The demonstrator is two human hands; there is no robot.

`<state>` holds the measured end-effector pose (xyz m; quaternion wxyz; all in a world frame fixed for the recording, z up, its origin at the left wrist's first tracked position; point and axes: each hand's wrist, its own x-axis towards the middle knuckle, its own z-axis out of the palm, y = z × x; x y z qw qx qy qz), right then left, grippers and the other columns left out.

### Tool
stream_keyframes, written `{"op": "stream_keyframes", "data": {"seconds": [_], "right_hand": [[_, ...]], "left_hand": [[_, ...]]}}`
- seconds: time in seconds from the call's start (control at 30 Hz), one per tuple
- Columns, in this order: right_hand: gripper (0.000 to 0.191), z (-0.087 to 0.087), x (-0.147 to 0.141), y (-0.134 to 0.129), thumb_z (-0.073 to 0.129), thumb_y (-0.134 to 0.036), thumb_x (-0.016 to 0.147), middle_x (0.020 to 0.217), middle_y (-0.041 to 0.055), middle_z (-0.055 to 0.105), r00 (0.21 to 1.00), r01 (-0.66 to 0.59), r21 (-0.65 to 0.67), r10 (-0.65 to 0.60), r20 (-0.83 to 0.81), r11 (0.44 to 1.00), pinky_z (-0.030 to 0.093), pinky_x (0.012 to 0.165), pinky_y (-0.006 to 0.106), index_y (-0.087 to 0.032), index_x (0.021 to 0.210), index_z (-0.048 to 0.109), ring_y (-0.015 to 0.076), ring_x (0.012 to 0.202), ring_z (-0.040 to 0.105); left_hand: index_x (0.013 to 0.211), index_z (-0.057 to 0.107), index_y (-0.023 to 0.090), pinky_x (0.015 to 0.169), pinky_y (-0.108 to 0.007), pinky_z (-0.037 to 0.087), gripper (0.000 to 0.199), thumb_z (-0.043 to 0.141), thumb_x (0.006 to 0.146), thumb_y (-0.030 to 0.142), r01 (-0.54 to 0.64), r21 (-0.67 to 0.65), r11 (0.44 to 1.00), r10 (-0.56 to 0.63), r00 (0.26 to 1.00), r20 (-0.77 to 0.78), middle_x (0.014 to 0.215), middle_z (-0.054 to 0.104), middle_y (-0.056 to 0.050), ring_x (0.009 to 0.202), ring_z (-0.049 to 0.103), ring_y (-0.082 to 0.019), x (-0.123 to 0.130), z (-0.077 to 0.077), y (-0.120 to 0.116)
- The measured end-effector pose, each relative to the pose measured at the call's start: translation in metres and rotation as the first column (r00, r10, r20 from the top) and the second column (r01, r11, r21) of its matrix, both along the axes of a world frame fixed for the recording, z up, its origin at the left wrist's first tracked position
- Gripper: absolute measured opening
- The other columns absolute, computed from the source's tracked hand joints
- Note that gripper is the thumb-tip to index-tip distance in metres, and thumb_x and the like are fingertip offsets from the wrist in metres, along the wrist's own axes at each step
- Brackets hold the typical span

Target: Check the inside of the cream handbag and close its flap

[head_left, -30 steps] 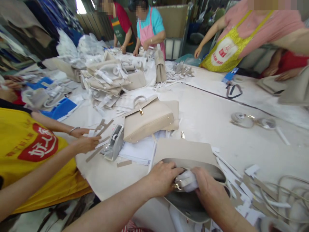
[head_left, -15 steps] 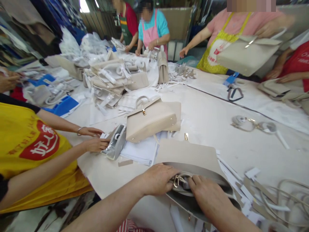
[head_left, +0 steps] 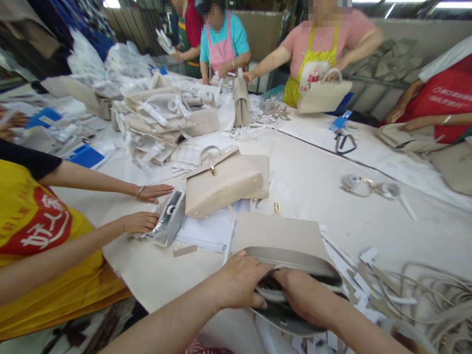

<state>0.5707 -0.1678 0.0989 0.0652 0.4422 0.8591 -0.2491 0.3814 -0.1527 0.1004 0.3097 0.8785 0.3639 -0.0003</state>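
A beige handbag (head_left: 278, 233) lies right in front of me, its flap folded back and its mouth open towards me. My left hand (head_left: 243, 281) grips the left side of the opening, with the thumb outside and the fingertips over the edge. My right hand (head_left: 304, 292) reaches down into the bag, so its fingers are hidden. A gold clasp plate (head_left: 276, 207) sticks up beyond the far edge of the flap. Further off, a second beige handbag (head_left: 226, 182) with a handle and gold lock rests on white sheets (head_left: 204, 237).
A co-worker's hands (head_left: 142, 221) touch a plastic-wrapped grey item (head_left: 167, 221) at left. Bags and wrapping are piled (head_left: 158, 118) at the far left. Cords (head_left: 431, 290) and scraps lie at right. A co-worker across the table holds a handbag (head_left: 324, 96).
My right hand has gone deeper into the handbag, and the gold-clipped strap it was near is out of sight. Across the table, the co-worker's handbag has come down to the tabletop.
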Motion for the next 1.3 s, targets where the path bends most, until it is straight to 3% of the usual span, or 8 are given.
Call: {"op": "stream_keyframes", "data": {"seconds": [0.13,0.23,0.37,0.5,0.7,0.9,1.1,1.3], "right_hand": [[0.035,0.023,0.060,-0.005,0.042,-0.018,0.084,0.114,0.0034,0.062,0.973,0.226,0.045,-0.223,-0.057,0.973,0.044,0.089,0.030,-0.024,0.116,0.053,0.0165,0.104,0.056],[0.025,0.021,0.080,-0.011,0.052,-0.019,0.079,0.103,0.0022,0.063,0.972,0.208,0.077,-0.215,0.094,0.975,0.042,0.084,0.038,-0.026,0.103,0.059,0.0216,0.097,0.056],[0.015,0.010,0.077,-0.016,0.048,-0.019,0.084,0.084,0.0024,0.063,0.949,0.207,0.184,-0.243,0.199,0.961,0.038,0.075,0.038,-0.024,0.084,0.063,0.0220,0.086,0.055],[0.017,0.002,0.079,-0.016,0.047,-0.026,0.088,0.080,0.0006,0.063,0.966,0.227,0.203,-0.246,0.075,0.953,0.034,0.076,0.035,-0.023,0.080,0.062,0.0185,0.084,0.055],[0.016,-0.005,0.087,-0.021,0.051,-0.020,0.083,0.072,-0.0032,0.061,0.955,0.293,0.256,-0.296,-0.029,0.921,0.023,0.097,0.041,-0.021,0.069,0.060,0.0148,0.081,0.055],[0.019,0.001,0.088,-0.025,0.046,-0.020,0.084,0.079,-0.0031,0.063,0.959,0.283,0.201,-0.275,-0.069,0.938,0.020,0.098,0.042,-0.024,0.075,0.062,0.0142,0.087,0.054],[0.015,0.000,0.086,-0.023,0.048,-0.025,0.084,0.084,-0.0005,0.064,0.954,0.300,0.206,-0.291,-0.072,0.932,0.021,0.098,0.045,-0.025,0.082,0.063,0.0175,0.092,0.054],[0.014,-0.005,0.083,-0.022,0.050,-0.026,0.085,0.084,-0.0004,0.065,0.952,0.303,0.287,-0.304,-0.043,0.909,0.022,0.098,0.047,-0.026,0.086,0.064,0.0181,0.091,0.056]], "left_hand": [[0.090,0.061,0.024,0.081,-0.036,0.042,0.017,0.059,0.076,0.032,0.008,0.067,0.998,-0.004,0.998,-0.064,0.090,0.066,-0.002,0.089,0.061,-0.021,0.001,-0.003,0.000],[0.080,0.062,0.022,0.079,-0.035,0.042,0.012,0.050,0.082,0.025,0.040,0.100,0.994,-0.031,0.995,-0.090,0.084,0.065,-0.001,0.086,0.061,-0.020,0.002,-0.003,0.000],[0.080,0.059,0.019,0.080,-0.035,0.042,0.006,0.056,0.078,0.025,0.049,0.128,0.991,-0.034,0.993,-0.117,0.086,0.064,-0.003,0.087,0.058,-0.020,0.014,0.006,-0.001],[0.095,0.054,0.021,0.080,-0.036,0.044,0.027,0.062,0.074,0.036,0.074,0.243,0.967,-0.063,0.997,-0.052,0.095,0.059,-0.003,0.092,0.054,-0.022,0.054,0.013,-0.005],[0.092,0.050,0.018,0.074,-0.035,0.047,0.019,0.054,0.079,0.031,0.188,0.376,0.907,-0.175,0.982,-0.067,0.090,0.058,-0.004,0.083,0.056,-0.021,0.109,-0.006,-0.010],[0.086,0.053,0.018,0.065,-0.030,0.047,0.013,0.042,0.085,0.026,0.257,0.432,0.864,-0.273,0.962,-0.026,0.083,0.059,-0.003,0.079,0.056,-0.019,0.104,-0.021,-0.010],[0.085,0.056,0.019,0.062,-0.029,0.047,0.019,0.042,0.085,0.030,0.057,0.329,0.943,-0.058,0.998,-0.006,0.084,0.057,-0.004,0.075,0.055,-0.017,0.106,-0.012,-0.007],[0.077,0.064,0.019,0.099,-0.043,0.035,0.020,0.049,0.081,0.031,-0.081,0.285,0.955,0.083,0.997,0.004,0.109,0.055,-0.006,0.111,0.044,-0.023,0.090,0.000,0.003]]}}
